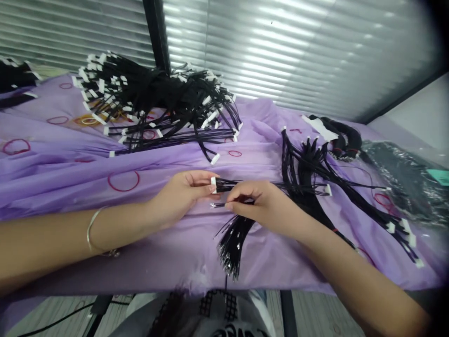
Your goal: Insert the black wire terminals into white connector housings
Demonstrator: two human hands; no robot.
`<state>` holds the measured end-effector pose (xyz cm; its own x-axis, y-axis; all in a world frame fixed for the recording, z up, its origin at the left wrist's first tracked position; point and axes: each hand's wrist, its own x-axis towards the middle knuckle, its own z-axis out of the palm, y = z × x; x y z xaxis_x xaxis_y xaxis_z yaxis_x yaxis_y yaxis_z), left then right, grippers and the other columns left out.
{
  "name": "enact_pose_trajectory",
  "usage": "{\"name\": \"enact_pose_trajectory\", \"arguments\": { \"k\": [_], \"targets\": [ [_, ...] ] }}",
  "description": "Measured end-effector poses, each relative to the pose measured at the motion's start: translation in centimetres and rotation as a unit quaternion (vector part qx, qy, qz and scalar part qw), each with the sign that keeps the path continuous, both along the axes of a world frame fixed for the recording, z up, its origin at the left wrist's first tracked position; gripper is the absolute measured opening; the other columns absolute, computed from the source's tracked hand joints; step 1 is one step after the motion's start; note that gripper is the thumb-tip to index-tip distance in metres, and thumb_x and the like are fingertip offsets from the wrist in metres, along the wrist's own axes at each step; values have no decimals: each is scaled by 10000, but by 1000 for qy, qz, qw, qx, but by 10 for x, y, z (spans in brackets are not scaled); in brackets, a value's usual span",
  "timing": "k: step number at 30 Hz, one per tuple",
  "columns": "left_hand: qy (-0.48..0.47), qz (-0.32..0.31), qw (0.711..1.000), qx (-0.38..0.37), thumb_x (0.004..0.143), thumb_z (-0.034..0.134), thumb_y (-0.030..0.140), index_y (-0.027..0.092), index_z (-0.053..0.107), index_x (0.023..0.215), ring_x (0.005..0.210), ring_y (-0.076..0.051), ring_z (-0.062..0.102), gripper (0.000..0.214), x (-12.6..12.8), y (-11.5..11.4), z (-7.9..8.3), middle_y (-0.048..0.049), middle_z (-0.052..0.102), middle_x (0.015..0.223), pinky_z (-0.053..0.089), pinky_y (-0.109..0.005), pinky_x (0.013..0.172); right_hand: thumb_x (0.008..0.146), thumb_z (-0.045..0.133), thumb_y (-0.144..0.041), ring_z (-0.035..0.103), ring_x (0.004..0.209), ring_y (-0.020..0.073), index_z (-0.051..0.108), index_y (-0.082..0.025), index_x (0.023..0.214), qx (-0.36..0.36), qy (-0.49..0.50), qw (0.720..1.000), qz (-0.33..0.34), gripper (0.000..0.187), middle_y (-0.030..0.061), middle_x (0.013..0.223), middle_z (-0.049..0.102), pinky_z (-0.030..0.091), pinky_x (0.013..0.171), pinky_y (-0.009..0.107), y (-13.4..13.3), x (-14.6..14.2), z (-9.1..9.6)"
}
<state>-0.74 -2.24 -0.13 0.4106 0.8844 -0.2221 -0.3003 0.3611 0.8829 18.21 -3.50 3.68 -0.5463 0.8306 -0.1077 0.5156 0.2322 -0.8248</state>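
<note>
My left hand [187, 193] pinches a small white connector [213, 184] between thumb and fingers. Black wires run from this connector to the right, passing behind my right hand [257, 200]. Between the thumb and forefinger of that right hand are a few black wires [220, 205], their bare metal terminals pointing left, just below the connector and apart from it. Below my right hand, a thick bundle of loose black wires [235, 241] fans out on the purple cloth, silvery terminals at its ends.
A big heap of black cables [150, 91] with white connectors lies at the back left. More wire harnesses [308, 164] lie at right, beside a clear plastic bag [403, 180]. Red rubber bands [124, 181] are scattered over the purple cloth [168, 267]. A ribbed panel [280, 51] stands behind.
</note>
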Motion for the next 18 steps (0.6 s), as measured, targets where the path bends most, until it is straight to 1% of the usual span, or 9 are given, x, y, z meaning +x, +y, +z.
{"name": "enact_pose_trajectory", "arguments": {
  "k": [2,5,7,12,14,18],
  "targets": [
    [8,-3,1000,-3,733,654,111,128,677,862,800,-157,651,133,0,1,0,-58,699,851,493,-297,827,803,529,-212,456,557,74,596,-177,726,3,-18,1000,-21,108,-40,618,538,341,519,199,-1,-1,5],
    [26,2,1000,-5,723,655,109,141,682,852,791,-153,646,136,0,1,0,-45,695,842,498,-304,822,776,540,-188,452,528,70,610,-182,686,46,-40,997,-46,114,-41,581,532,322,488,196,3,-2,12],
    [32,3,999,0,717,654,101,151,684,845,776,-152,644,141,0,0,0,-31,690,831,507,-314,817,746,558,-180,440,503,69,638,-181,664,62,-43,995,-69,114,-37,558,531,303,455,197,8,-3,14],
    [25,-10,1000,-13,733,613,63,144,688,813,728,-134,645,137,0,-1,0,-26,688,787,530,-270,757,699,578,-162,458,481,71,662,-171,646,37,-34,992,-120,100,-27,542,569,312,426,193,13,-5,7],
    [24,-17,999,-21,733,609,52,144,688,810,708,-130,650,144,0,-1,1,-27,692,781,534,-249,731,694,591,-171,466,470,74,658,-172,637,40,-30,989,-138,87,-23,533,576,317,413,193,11,-5,3],
    [32,-20,999,-27,735,631,72,162,685,818,730,-147,664,134,-1,0,0,-27,701,807,535,-250,735,684,617,-198,466,450,78,642,-180,608,55,-29,985,-160,82,-21,512,573,315,390,196,9,-6,-1]
  ]
}}
